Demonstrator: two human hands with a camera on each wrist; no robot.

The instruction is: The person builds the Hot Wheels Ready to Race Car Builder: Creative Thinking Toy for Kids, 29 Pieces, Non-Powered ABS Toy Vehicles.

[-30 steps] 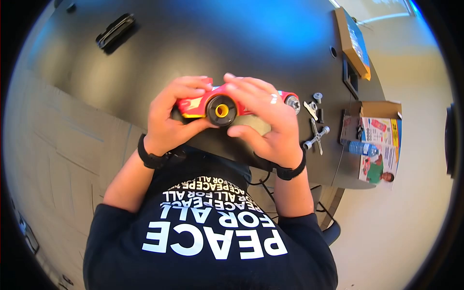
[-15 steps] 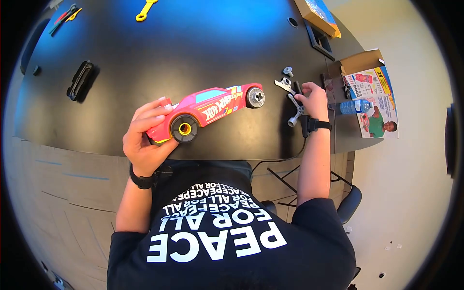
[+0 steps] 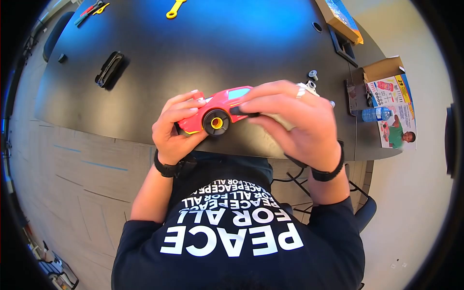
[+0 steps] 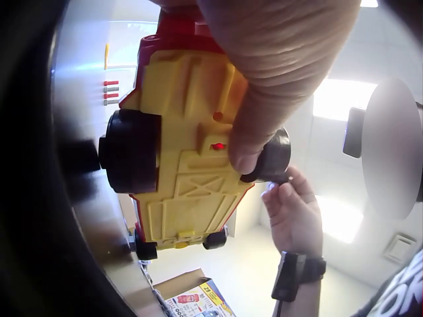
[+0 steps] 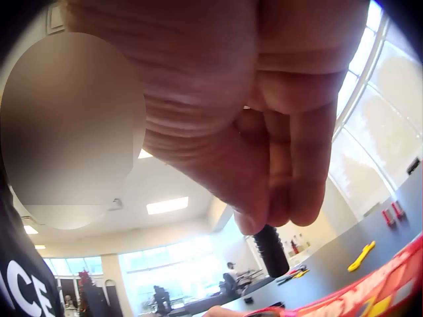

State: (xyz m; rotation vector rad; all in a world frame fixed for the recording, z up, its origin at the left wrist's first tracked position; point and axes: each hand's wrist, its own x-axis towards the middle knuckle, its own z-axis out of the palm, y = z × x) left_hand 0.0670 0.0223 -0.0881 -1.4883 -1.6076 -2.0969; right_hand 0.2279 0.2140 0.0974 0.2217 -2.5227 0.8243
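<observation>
My left hand [image 3: 171,130] grips a red toy car [image 3: 220,100] by its rear end, its thumb on the yellow underside [image 4: 185,172] in the left wrist view. A black rear wheel [image 3: 208,126] with a yellow hub faces me. Between the thumb and fingertips of my right hand [image 3: 302,113] is a short black ribbed cylinder [image 5: 272,254]. Its tip is close to that rear wheel. In the head view my right hand covers the car's front end.
A grey bolt [image 3: 313,75] lies beyond my right hand. At the right are a water bottle [image 3: 376,114] and an upright printed box [image 3: 396,89]. A black case [image 3: 110,70] lies at the left of the table, and a yellow toy wrench [image 3: 175,8] farther back.
My right hand left the car, reached to the small parts on the right, and came back with the black cylinder. My left hand kept its hold on the car throughout.
</observation>
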